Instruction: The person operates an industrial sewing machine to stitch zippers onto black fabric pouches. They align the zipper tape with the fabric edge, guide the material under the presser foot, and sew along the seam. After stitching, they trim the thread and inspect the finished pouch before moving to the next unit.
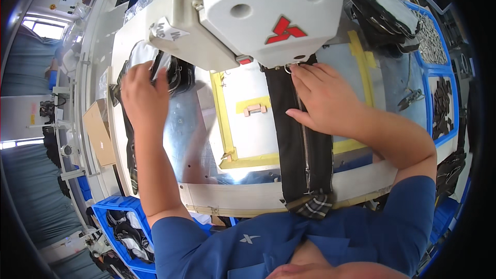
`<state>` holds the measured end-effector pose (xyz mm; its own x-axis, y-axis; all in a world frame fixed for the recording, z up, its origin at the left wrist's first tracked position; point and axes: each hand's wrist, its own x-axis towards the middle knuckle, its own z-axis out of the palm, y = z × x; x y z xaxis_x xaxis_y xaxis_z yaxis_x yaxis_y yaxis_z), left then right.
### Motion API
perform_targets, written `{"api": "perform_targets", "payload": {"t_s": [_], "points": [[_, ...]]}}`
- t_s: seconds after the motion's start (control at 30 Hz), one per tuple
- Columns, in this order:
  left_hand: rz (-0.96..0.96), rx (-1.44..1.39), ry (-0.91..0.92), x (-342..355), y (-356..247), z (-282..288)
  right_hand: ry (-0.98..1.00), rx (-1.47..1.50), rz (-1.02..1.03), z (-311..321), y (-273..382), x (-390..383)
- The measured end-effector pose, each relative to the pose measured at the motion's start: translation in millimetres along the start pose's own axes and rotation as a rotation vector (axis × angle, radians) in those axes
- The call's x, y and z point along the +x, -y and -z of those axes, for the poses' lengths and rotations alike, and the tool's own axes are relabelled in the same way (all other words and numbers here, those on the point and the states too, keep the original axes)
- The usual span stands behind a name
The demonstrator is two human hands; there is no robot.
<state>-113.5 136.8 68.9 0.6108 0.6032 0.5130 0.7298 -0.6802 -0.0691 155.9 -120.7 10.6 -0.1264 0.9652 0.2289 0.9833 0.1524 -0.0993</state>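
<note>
A long black fabric strip with a metal zipper (306,150) lies lengthwise under the head of a white sewing machine (279,15). Its near end, trimmed with plaid cloth (312,204), hangs over the table edge toward me. My right hand (325,98) rests on the strip's far part, fingers stretched flat and thumb apart. Its fingertips are by a small metal ring (288,68) just below the machine head. On the left, my left hand (144,93) curls over a pile of black fabric pieces with white lining (142,54); its fingertips are partly hidden.
Yellow tape (222,119) frames the work plate, and a small pinkish block (254,109) sits inside. Black pouches (382,20) are heaped back right, beside blue trays (442,108) of metal parts and dark pieces. Thread snips (411,99) lie right. A blue crate (116,204) stands lower left.
</note>
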Motion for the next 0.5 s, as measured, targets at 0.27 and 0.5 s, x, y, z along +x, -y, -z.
{"api": "perform_targets", "payload": {"t_s": [0.27,0.5], "points": [[0.182,-0.037,-0.327,-10,47,-1,-0.117,0.057,0.018,-2,-2,-3],[-0.209,-0.974,-0.243,-128,-30,73,0.424,1.357,-0.274,21,8,0]]}}
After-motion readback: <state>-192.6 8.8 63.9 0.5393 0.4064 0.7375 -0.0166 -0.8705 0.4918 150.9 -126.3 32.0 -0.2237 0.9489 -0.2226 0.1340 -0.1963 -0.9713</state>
